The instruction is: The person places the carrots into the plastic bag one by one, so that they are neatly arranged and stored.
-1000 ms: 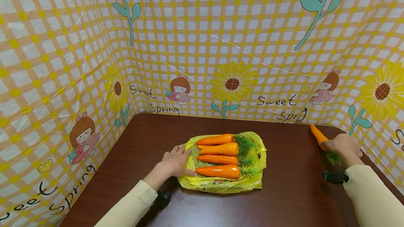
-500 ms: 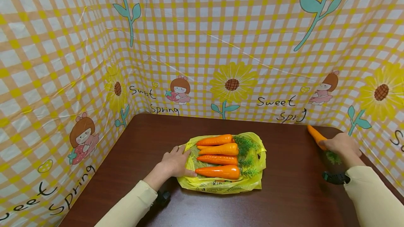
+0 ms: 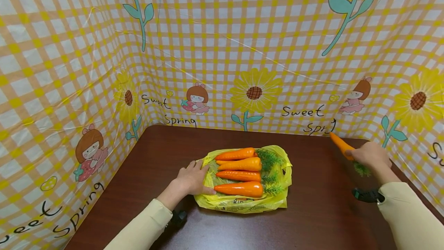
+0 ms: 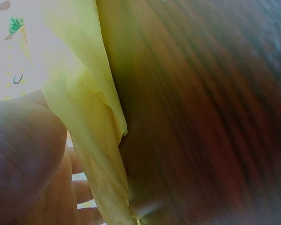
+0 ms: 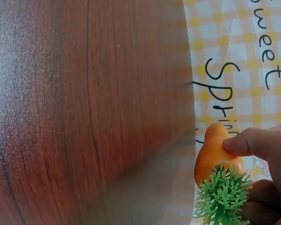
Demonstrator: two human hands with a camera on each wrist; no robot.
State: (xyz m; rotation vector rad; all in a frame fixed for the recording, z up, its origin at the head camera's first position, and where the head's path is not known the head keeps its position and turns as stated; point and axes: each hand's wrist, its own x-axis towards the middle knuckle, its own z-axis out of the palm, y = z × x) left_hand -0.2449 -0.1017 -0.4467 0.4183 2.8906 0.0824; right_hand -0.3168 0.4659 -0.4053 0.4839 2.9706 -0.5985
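A yellow plastic bag (image 3: 244, 205) lies on the table with several orange carrots (image 3: 241, 189) side by side on it, green tops to the right. My left hand (image 3: 192, 176) rests at the bag's left edge, fingers spread, thumb close to the tip of the nearest carrot. In the left wrist view the fingers of that hand (image 4: 47, 192) extend beside the yellow plastic. At the far right, my right hand (image 3: 371, 159) grips another carrot (image 3: 340, 145) near its leafy end, tip pointing to the back left. The right wrist view shows the thumb pressed on this carrot (image 5: 213, 161).
The dark brown table (image 3: 312, 219) reaches back to a checked cloth wall (image 3: 215, 49) with sunflowers and printed lettering. Cloth also closes in the left and right sides. A black strap (image 3: 367, 195) sits on the right wrist.
My right hand has moved slightly left and up in the view with its carrot, which now overlaps the cloth's lower edge. The left hand and the bag stay where they were.
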